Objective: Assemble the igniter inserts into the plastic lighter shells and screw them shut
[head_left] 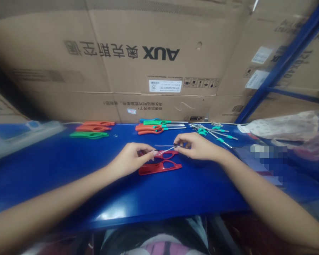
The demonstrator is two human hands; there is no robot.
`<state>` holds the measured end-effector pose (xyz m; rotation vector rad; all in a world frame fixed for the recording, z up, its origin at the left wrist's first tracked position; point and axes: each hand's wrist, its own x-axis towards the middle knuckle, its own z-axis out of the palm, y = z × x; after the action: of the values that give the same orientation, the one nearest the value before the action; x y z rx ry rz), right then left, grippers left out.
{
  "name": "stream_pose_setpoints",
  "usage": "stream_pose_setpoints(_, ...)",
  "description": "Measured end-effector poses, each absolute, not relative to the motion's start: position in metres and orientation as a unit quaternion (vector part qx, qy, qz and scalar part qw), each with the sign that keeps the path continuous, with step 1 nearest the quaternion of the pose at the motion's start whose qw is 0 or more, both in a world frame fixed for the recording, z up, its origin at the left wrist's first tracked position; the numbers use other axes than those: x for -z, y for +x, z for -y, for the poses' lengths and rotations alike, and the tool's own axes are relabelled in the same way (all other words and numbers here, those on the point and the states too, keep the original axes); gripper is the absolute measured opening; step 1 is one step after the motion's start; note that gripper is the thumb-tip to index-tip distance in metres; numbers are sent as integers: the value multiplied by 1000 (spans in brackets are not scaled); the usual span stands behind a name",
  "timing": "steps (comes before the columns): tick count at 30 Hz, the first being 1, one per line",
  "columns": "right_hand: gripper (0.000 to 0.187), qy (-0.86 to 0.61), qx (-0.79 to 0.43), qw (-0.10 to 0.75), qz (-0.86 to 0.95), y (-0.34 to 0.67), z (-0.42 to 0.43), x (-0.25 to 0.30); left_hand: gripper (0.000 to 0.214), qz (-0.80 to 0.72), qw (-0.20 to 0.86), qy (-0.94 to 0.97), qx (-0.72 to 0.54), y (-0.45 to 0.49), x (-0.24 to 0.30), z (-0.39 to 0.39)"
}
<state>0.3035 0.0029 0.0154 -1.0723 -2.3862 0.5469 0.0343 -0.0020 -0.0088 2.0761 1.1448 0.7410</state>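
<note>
My left hand is closed in a pinch at the left end of a thin metal rod. The fingers of my right hand pinch the rod's other end, where a small dark part shows. A second thin strip runs leftward from my right fingertips, and I cannot tell whether it is joined to the rod. Just below the rod lies a red plastic handle shell, partly covered by my left fingers. Closer to me, another red handle shell lies flat with its loop to the right.
Orange and green handle pieces lie at the back left. Handles with metal shafts are stacked at the back middle. Several loose rods with green parts lie right of them. Cardboard boxes stand behind the blue table.
</note>
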Motion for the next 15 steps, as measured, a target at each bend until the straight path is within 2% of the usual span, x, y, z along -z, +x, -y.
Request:
stream_pose_setpoints(4,12,-339,-201,258,882,298,1,-4,31,-441,337,782,-283,26,13,10)
stream_pose_setpoints(9,16,-366,-208,284,862,298,-1,13,31,-438,311,772,-340,25,29,4)
stream_pose_setpoints(13,13,-336,-144,308,879,294,0,21,27,-417,139,776,-451,26,30,12)
stream_pose_setpoints(15,16,-311,-134,297,893,289,5,22,28,-398,64,795,-454,27,28,19)
